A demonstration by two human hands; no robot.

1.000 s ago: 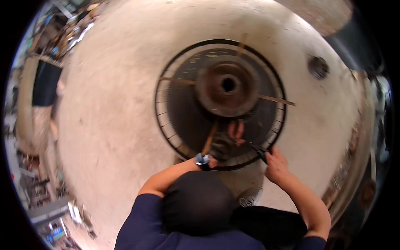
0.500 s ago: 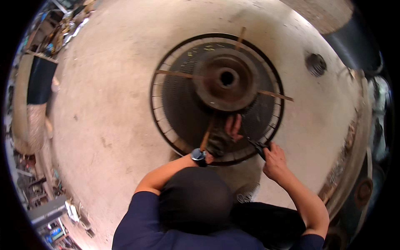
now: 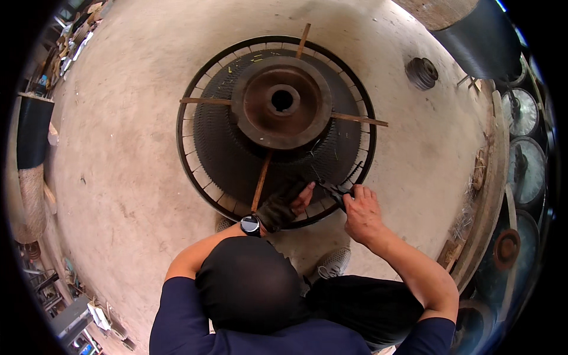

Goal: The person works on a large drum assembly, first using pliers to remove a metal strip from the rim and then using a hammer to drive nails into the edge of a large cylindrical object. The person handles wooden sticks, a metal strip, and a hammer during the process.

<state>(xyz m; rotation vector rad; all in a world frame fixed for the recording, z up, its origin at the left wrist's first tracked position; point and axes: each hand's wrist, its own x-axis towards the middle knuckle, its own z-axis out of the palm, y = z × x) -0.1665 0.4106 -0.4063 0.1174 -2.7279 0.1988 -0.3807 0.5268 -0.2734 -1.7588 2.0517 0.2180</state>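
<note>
A large dark disc [image 3: 219, 154] lies on the floor in front of me, its surface finely ridged. Thin spokes show between it and a black outer ring [image 3: 184, 160]. On top of it rests a rusty round metal hub [image 3: 254, 118] with a hole in its middle. My left hand [image 3: 285, 207], in a dark fingerless glove with a watch at the wrist, is over the near right part of the disc. Its fingers are curled, and what they hold is hidden. My right hand [image 3: 362, 216] grips dark pliers [image 3: 335, 190], their jaws close to the left fingertips.
Narrow wooden strips [image 3: 260, 180] stick out from under the hub in several directions. A small dark ribbed round part [image 3: 421, 73] lies at the far right. Black cylinders [image 3: 476, 44] and large round metal discs [image 3: 523, 168] line the right side; another cylinder [image 3: 34, 133] stands left.
My view has shifted, so the wheel now sits further left. My left fingers, stretched out before, are curled now beside the pliers' jaws. The right hand still grips the pliers.
</note>
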